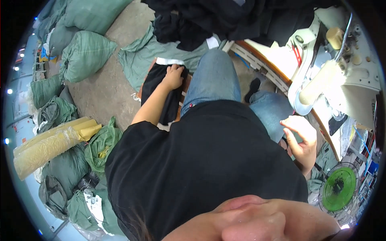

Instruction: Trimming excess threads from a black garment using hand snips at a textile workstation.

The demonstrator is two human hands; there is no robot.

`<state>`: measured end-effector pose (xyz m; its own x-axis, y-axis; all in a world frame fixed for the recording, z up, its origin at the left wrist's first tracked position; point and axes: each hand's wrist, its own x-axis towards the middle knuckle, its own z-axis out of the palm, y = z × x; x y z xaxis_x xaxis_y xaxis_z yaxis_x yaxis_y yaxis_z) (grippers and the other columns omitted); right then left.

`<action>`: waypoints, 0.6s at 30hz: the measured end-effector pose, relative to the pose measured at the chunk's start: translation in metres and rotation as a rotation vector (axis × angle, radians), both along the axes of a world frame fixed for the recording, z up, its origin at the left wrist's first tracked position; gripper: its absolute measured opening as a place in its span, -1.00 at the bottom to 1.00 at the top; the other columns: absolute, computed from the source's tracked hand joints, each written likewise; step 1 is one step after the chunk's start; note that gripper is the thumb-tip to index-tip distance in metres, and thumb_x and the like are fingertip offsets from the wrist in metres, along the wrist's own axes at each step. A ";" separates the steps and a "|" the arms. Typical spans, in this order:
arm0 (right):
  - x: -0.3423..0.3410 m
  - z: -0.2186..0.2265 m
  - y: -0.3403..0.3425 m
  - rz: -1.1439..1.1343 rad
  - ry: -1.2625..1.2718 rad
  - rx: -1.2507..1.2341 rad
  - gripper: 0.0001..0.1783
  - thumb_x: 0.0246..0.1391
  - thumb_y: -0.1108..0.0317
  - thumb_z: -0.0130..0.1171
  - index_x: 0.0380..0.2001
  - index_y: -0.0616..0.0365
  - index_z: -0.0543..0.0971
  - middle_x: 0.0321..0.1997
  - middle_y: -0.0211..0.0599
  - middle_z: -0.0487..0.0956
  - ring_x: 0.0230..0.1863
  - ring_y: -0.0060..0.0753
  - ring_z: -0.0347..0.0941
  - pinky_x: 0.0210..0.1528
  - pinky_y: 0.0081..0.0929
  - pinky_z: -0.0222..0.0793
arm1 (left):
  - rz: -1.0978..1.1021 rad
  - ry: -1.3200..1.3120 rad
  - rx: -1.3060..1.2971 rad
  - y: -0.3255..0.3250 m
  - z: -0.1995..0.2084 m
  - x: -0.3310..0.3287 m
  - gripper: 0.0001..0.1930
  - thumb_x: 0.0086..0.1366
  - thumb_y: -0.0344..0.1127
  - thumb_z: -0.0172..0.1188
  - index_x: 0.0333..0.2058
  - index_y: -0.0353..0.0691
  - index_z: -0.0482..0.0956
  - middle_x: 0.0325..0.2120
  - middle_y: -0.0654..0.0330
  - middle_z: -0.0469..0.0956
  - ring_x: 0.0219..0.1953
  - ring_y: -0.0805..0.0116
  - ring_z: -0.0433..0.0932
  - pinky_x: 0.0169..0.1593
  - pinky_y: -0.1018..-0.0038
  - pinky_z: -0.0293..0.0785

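My left hand (pixel 175 77) reaches down at the left of my knee and lies on a piece of black cloth (pixel 155 80). Its fingers are slightly bent and spread over the fabric, near a white strip (pixel 169 62) along the far edge. The cloth lies lengthwise over a reddish-brown support (pixel 186 85), mostly hidden beneath it. Raised at my right side, my right hand (pixel 303 138) has thumb and fingers apart with nothing visible between them. It is beside the edge of the sewing table (pixel 327 138), below a white sewing machine (pixel 317 86).
Black garments (pixel 233 20) are heaped ahead, over green cloth (pixel 134 60) on the floor. Stuffed green sacks (pixel 86 56) and a plastic-wrapped yellowish roll (pixel 50 146) stand at left. A green fan (pixel 339 186) is at lower right. My jeans-clad knee (pixel 213 76) rises in the middle.
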<state>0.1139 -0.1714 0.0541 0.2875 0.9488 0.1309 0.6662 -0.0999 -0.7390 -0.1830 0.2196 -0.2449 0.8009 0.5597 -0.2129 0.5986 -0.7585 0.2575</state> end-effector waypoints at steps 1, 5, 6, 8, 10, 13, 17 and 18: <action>-0.001 -0.001 0.000 0.000 0.003 0.010 -0.78 -0.05 0.58 0.32 -0.25 0.27 0.67 -0.30 -0.14 0.65 -0.18 -0.07 0.57 0.00 -0.27 0.45 | -0.002 -0.023 -0.035 0.004 -0.002 0.003 -0.55 0.07 -0.39 0.29 0.00 -0.19 0.58 0.03 0.00 0.42 0.10 -0.13 0.35 0.17 0.12 0.32; -0.002 0.005 -0.006 -0.013 0.020 0.029 -0.80 -0.05 0.56 0.32 -0.27 0.26 0.68 -0.30 -0.15 0.66 -0.17 -0.07 0.58 -0.01 -0.29 0.45 | 0.037 -0.152 -0.006 0.031 0.001 0.013 -0.70 0.07 -0.49 0.21 -0.16 -0.24 0.65 -0.16 -0.05 0.54 -0.04 -0.13 0.50 0.07 0.14 0.43; -0.002 0.003 -0.011 -0.036 0.037 0.026 -0.80 -0.04 0.56 0.32 -0.27 0.26 0.68 -0.30 -0.16 0.66 -0.17 -0.08 0.58 -0.02 -0.30 0.45 | 0.151 -0.295 -0.015 0.038 0.006 0.020 -0.73 0.07 -0.47 0.23 -0.19 -0.25 0.65 -0.20 -0.07 0.56 -0.07 -0.14 0.52 0.05 0.15 0.46; -0.003 0.001 -0.018 -0.084 0.059 0.016 -0.81 -0.04 0.56 0.31 -0.28 0.26 0.68 -0.30 -0.16 0.67 -0.17 -0.09 0.58 -0.03 -0.31 0.46 | 0.254 -0.458 -0.021 0.046 0.014 0.033 -0.75 0.06 -0.45 0.25 -0.23 -0.26 0.65 -0.23 -0.09 0.57 -0.10 -0.14 0.53 0.02 0.15 0.48; -0.007 0.001 -0.022 -0.121 0.091 0.016 -0.81 -0.05 0.56 0.31 -0.28 0.26 0.68 -0.30 -0.15 0.67 -0.18 -0.10 0.59 -0.04 -0.31 0.46 | 0.294 -0.424 0.069 0.049 0.027 0.040 -0.75 0.07 -0.47 0.23 -0.21 -0.27 0.65 -0.22 -0.11 0.58 -0.09 -0.15 0.55 0.01 0.12 0.49; -0.007 -0.001 -0.023 -0.106 0.075 0.035 -0.82 -0.04 0.55 0.30 -0.29 0.27 0.68 -0.30 -0.15 0.68 -0.19 -0.11 0.59 -0.05 -0.31 0.46 | 0.229 -0.164 0.086 0.055 0.027 0.037 -0.76 0.10 -0.43 0.21 -0.21 -0.25 0.66 -0.19 -0.12 0.58 -0.06 -0.14 0.55 0.04 0.13 0.49; -0.007 0.001 -0.025 -0.112 0.082 0.032 -0.83 -0.03 0.54 0.30 -0.29 0.27 0.68 -0.30 -0.15 0.68 -0.20 -0.13 0.59 -0.07 -0.33 0.46 | 0.211 0.088 0.103 0.044 0.029 0.025 -0.66 0.14 -0.33 0.25 -0.08 -0.20 0.61 -0.05 -0.06 0.54 0.06 -0.12 0.49 0.09 0.11 0.46; -0.006 0.001 -0.026 -0.125 0.085 0.029 -0.82 -0.04 0.55 0.30 -0.29 0.28 0.68 -0.30 -0.15 0.68 -0.21 -0.13 0.60 -0.08 -0.34 0.46 | 0.280 0.059 0.118 0.032 0.034 0.027 -0.61 0.15 -0.31 0.27 -0.02 -0.19 0.58 -0.01 -0.04 0.52 0.10 -0.12 0.46 0.10 0.10 0.46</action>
<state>0.1079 -0.1974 0.0548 0.4146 0.9010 0.1278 0.5851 -0.1563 -0.7958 -0.1558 0.2513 -0.2112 0.5999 0.7808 -0.1747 0.8001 -0.5843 0.1360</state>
